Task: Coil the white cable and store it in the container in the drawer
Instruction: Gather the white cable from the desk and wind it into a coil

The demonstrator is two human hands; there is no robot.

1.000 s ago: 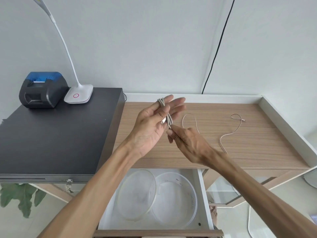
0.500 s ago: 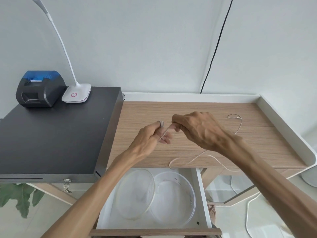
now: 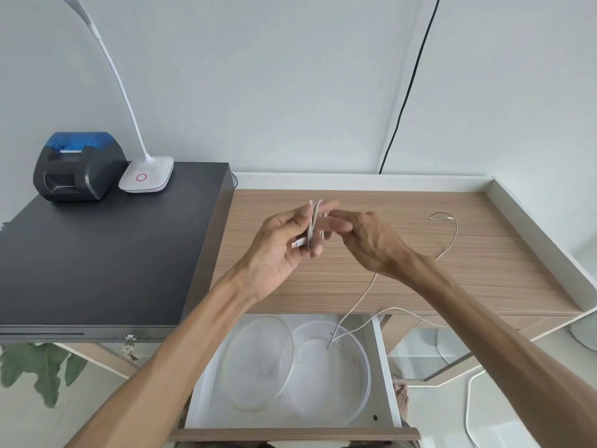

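Note:
My left hand [image 3: 284,250] is raised above the wooden desk with several loops of the white cable [image 3: 312,226] wound around its fingers; a connector end sticks out at the palm. My right hand [image 3: 371,240] pinches the cable just right of the loops. The loose part of the cable hangs from under my right hand in a loop over the open drawer [image 3: 382,357], and its far end lies on the desk at the right. In the drawer sits a round clear container [image 3: 358,376] with its lid [image 3: 258,360] leaning beside it.
A black box top [image 3: 97,253] at the left carries a small printer [image 3: 77,166] and a white lamp base [image 3: 147,174]. The desk [image 3: 420,286] has a raised white rim at the back and right. A black cord runs down the wall. A plant leaf is at lower left.
My left hand has lifted and opened upward with more loops on its fingers. My right hand has carried the cable round to the right. The slack now hangs into the drawer.

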